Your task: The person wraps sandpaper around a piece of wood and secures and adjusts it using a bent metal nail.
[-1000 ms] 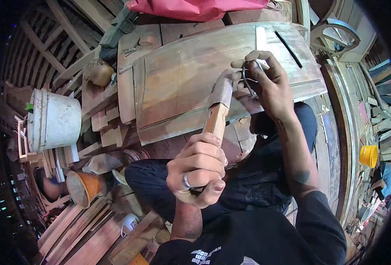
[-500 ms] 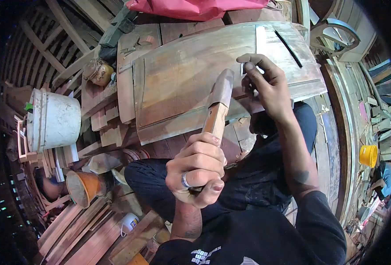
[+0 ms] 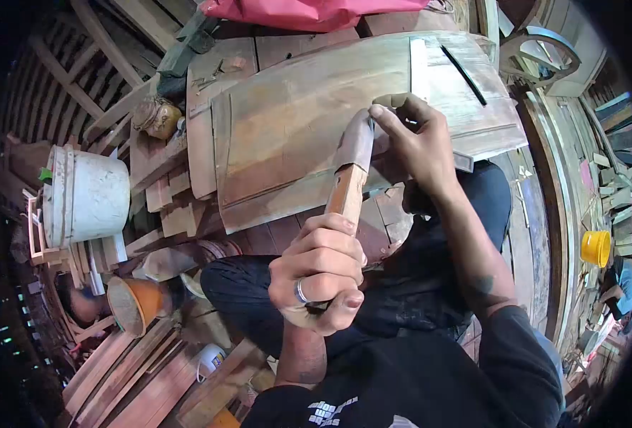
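Note:
My left hand [image 3: 318, 274], with a ring on one finger, is wrapped round a wooden handle [image 3: 345, 194] that points up and away from me. A pale, worn sleeve [image 3: 356, 145] covers the handle's far end. The thumb and fingers of my right hand [image 3: 417, 139] are pinched at the tip of that sleeve; anything between them is too small or hidden to name. Beneath both hands lies a wide wooden panel [image 3: 287, 128], with a thin black strip [image 3: 464, 75] on its right part.
A white bucket [image 3: 91, 192] and a jar [image 3: 158, 118] stand at the left, above an orange container [image 3: 136, 303]. Red cloth [image 3: 316, 11] lies at the top. Stacked planks [image 3: 138, 371] fill the lower left. A yellow bucket [image 3: 595, 249] is at the far right.
My right hand has come down and left onto the sleeve's tip. The curved metal piece seen at its fingers a second ago no longer shows. My left hand keeps its hold.

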`<state>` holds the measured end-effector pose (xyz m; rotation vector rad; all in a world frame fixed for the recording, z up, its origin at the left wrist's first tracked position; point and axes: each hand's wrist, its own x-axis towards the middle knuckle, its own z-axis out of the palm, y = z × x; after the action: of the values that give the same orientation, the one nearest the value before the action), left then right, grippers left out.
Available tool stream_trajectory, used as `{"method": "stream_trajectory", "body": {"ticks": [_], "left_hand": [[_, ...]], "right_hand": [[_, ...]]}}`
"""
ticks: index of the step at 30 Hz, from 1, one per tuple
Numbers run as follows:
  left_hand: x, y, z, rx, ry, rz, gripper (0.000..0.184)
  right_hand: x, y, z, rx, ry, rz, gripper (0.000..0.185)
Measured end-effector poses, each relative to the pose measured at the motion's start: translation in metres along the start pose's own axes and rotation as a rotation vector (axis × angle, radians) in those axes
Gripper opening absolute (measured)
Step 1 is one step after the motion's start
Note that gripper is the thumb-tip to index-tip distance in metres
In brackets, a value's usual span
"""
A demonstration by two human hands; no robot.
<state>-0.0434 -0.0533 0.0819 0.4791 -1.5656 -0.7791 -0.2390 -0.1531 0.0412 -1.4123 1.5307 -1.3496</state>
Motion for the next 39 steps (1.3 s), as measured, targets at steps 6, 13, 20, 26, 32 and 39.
{"method": "stream_trajectory", "body": {"ticks": [6,13,20,26,32,39], "left_hand": [[-0.004,-0.002,-0.004,-0.023,0.010,0.003,0.022],[-0.006,-0.003,-0.006,-0.032,0.048,0.014,0.023],[-0.007,-0.004,-0.009,-0.049,0.073,0.000,0.026],[-0.009,-0.007,-0.012,-0.088,0.157,-0.001,0.030],[-0.012,-0.008,-0.011,-0.087,0.172,0.005,0.030],[-0.011,-0.010,-0.009,-0.086,0.156,0.023,0.029]], "right_hand": [[0.010,0.005,-0.003,0.100,-0.098,0.100,0.036],[0.010,-0.016,-0.008,-0.074,-0.208,0.096,0.032],[0.021,-0.011,-0.008,0.001,-0.157,0.139,0.039],[0.020,-0.017,-0.001,0.018,-0.161,0.138,0.035],[0.000,-0.032,0.002,0.059,-0.231,0.112,0.040],[-0.002,-0.026,0.004,0.013,-0.126,-0.041,0.041]]}}
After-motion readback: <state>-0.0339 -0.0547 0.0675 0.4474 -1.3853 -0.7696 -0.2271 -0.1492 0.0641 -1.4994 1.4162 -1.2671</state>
